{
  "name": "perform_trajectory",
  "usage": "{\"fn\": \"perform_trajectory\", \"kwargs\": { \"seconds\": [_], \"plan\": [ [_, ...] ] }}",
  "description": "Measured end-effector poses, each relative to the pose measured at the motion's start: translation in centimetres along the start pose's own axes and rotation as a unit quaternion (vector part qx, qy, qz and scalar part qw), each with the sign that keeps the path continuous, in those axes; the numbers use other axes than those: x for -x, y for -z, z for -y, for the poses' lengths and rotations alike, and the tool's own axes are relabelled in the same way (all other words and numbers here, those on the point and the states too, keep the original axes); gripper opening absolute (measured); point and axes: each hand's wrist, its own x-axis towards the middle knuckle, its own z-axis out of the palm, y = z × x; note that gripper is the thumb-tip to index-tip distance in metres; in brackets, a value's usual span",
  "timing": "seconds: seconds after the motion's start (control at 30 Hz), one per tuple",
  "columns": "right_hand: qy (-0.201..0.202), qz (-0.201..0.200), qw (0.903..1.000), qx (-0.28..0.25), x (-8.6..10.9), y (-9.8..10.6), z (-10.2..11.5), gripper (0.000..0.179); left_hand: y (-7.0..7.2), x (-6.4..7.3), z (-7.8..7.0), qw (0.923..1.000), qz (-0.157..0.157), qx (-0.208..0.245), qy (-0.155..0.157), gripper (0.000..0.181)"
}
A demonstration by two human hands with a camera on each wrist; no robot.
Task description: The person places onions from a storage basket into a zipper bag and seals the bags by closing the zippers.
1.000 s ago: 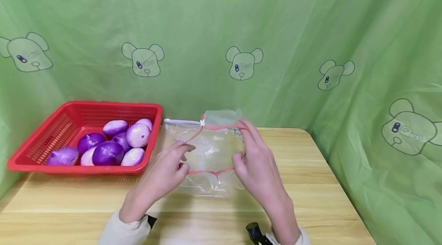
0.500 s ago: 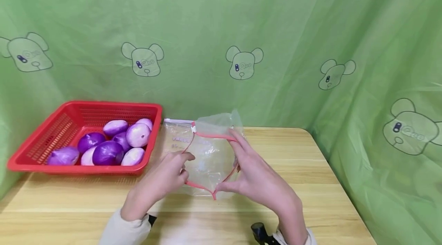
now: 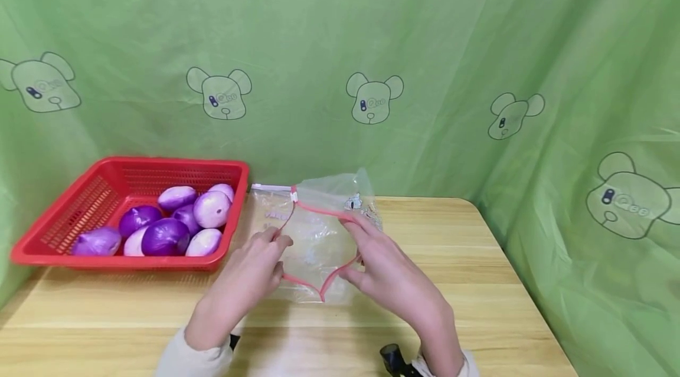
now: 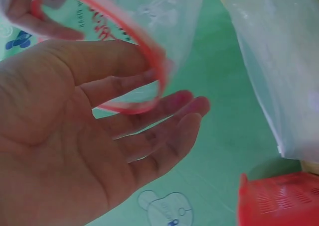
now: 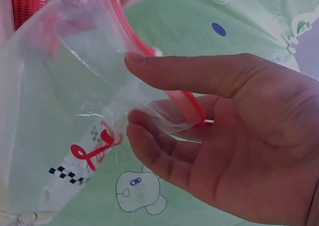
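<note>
A clear plastic zip bag (image 3: pixel 317 241) with a red zip edge is spread at its mouth between my two hands. My left hand (image 3: pixel 248 276) pinches the left side of the red rim; in the left wrist view its other fingers (image 4: pixel 164 146) reach out loosely. On the right side, my right hand (image 3: pixel 395 274) holds the rim, its thumb (image 5: pixel 174 71) outside the film and fingers behind it. A white slider (image 3: pixel 294 194) sits at the rim's far left corner. Beneath lies a second clear bag (image 3: pixel 265 203) with a lilac zip edge.
A red perforated basket (image 3: pixel 130 261) stands at the left, holding several purple onions (image 3: pixel 166 236). The wooden table (image 3: pixel 457 247) ends at a green curtain (image 3: pixel 308 29) behind and to the right. Wrist camera mounts (image 3: pixel 394 359) show near the cuffs.
The bag's mouth has shifted left and its near edge has come closer to me. My right hand has moved left and re-gripped along the rim; my left hand has shifted slightly.
</note>
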Motion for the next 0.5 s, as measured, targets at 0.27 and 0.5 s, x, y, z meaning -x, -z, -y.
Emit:
{"fn": "perform_trajectory", "kwargs": {
  "seconds": [0.27, 0.5],
  "plan": [
    [-0.001, -0.010, 0.9988, 0.048, -0.3, -0.3, -0.2, 0.071, 1.0, 0.4, -0.3, 0.9982, -0.044, 0.002, -0.042, 0.036],
    [0.004, -0.008, 0.9992, 0.040, -0.4, -0.4, -0.5, 0.082, 1.4, 0.1, -0.2, 0.9980, -0.048, 0.021, -0.037, 0.033]
  ]
}}
